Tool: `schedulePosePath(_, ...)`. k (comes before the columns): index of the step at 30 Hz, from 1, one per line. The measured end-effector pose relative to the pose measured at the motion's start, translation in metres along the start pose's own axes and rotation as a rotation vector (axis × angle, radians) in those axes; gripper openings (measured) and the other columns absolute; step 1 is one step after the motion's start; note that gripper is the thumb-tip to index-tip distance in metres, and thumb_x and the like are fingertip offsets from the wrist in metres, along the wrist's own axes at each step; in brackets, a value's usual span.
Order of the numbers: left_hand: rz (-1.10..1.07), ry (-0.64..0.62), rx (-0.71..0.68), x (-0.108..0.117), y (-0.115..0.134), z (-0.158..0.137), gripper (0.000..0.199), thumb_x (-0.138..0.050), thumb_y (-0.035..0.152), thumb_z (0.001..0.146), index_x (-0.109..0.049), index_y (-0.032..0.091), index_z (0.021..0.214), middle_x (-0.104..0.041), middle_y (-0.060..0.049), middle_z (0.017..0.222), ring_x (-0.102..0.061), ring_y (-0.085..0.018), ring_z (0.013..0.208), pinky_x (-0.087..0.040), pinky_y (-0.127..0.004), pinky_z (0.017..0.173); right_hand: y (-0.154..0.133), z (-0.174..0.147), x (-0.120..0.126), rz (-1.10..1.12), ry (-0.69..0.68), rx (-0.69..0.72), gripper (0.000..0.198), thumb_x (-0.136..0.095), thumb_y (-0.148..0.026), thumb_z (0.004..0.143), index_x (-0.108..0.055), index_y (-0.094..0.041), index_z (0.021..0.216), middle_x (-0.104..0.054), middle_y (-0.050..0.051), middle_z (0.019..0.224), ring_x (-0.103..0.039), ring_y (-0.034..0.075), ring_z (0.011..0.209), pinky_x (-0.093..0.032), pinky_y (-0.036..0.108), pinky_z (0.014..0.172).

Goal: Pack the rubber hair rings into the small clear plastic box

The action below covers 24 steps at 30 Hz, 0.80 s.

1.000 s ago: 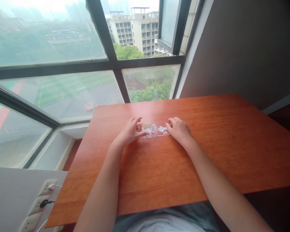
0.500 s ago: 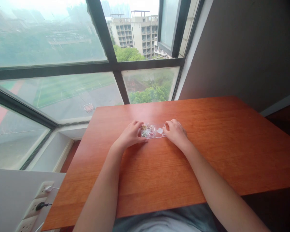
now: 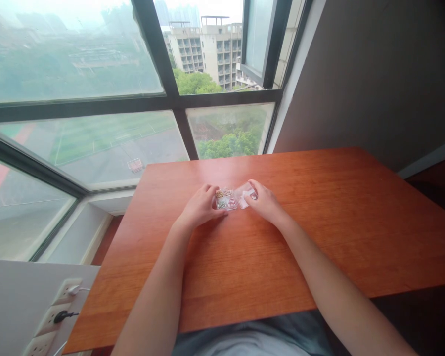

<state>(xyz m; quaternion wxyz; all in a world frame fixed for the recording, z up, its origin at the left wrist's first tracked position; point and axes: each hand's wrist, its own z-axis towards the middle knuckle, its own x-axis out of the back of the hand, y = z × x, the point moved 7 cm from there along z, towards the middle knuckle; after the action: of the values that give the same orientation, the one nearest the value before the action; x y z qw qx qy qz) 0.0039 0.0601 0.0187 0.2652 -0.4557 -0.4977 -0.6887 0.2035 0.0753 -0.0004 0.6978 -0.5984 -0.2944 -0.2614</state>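
Observation:
A small clear plastic box (image 3: 227, 207) lies on the table, its lid swung out to the right. Its compartments hold little coloured pieces, yellowish, green and pink, too small to name. My left hand (image 3: 202, 205) grips the box's left side, thumb at the near edge and fingers at the far edge. The transparent lid (image 3: 242, 196), with a white label on it, is pinched between the thumb and fingers of my right hand (image 3: 265, 200). The lid tilts up from the table at its right side.
The reddish-brown wooden table (image 3: 244, 267) reaches out under both arms. Behind it stand dark-framed windows (image 3: 178, 102), and a grey wall (image 3: 371, 74) rises at the right. Wall sockets with plugs (image 3: 61, 316) are at the lower left, beside the table.
My right hand has taken hold of the lid and raised its right side from the table, tilting it a little towards the box. My left hand has stayed in place on the box.

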Motion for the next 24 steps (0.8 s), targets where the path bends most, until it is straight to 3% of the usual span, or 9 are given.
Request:
schedulePosePath(7, 0.035, 0.025, -0.038, 0.000, 0.004, -0.001, 0.057, -0.074, 0.050, 0.068, -0.053, 0.021, 0.113, -0.054, -0.007, 0.104, -0.056, -0.024, 0.096, -0.046, -0.034, 0.080, -0.018, -0.008, -0.004, 0.205, -0.067, 0.137, 0.073, -0.064, -0.030, 0.078, -0.036, -0.020, 0.145, -0.058, 0.013, 0.131, -0.063, 0.023, 0.102, -0.052, 0.037, 0.088)
schedulePosePath(10, 0.044, 0.029, -0.045, -0.001, 0.005, 0.000, 0.058, -0.073, 0.050, 0.069, -0.053, 0.021, 0.115, -0.054, -0.007, 0.102, -0.056, -0.024, 0.094, -0.047, -0.034, 0.079, -0.027, -0.012, -0.008, 0.270, -0.117, 0.243, 0.074, -0.065, -0.029, 0.078, -0.037, -0.021, 0.145, -0.050, 0.013, 0.140, -0.061, 0.023, 0.106, -0.054, 0.036, 0.087)
schedulePosePath(14, 0.049, 0.032, -0.054, 0.000, 0.007, 0.001, 0.053, -0.073, 0.050, 0.070, -0.055, 0.020, 0.110, -0.054, -0.006, 0.100, -0.056, -0.023, 0.091, -0.047, -0.033, 0.076, -0.034, -0.016, -0.011, 0.279, -0.147, 0.358, 0.067, -0.065, -0.024, 0.077, -0.044, -0.022, 0.141, -0.052, 0.011, 0.136, -0.063, 0.020, 0.097, -0.055, 0.037, 0.088)
schedulePosePath(19, 0.031, 0.013, -0.055, -0.002, 0.009, 0.000, 0.054, -0.074, 0.049, 0.069, -0.056, 0.020, 0.109, -0.055, -0.007, 0.101, -0.057, -0.023, 0.089, -0.047, -0.033, 0.075, -0.036, -0.018, -0.010, 0.171, -0.123, 0.413, 0.056, -0.065, -0.023, 0.079, -0.053, -0.024, 0.134, -0.051, 0.010, 0.138, -0.050, 0.026, 0.125, -0.048, 0.043, 0.100)
schedulePosePath(24, -0.009, 0.013, -0.078, -0.003, 0.010, 0.000, 0.064, -0.074, 0.049, 0.070, -0.052, 0.021, 0.123, -0.055, -0.008, 0.108, -0.058, -0.023, 0.092, -0.048, -0.032, 0.076, -0.038, -0.019, -0.009, 0.053, -0.149, 0.424, 0.049, -0.068, -0.031, 0.080, -0.060, -0.025, 0.128, -0.048, 0.011, 0.142, -0.043, 0.027, 0.132, -0.038, 0.048, 0.109)
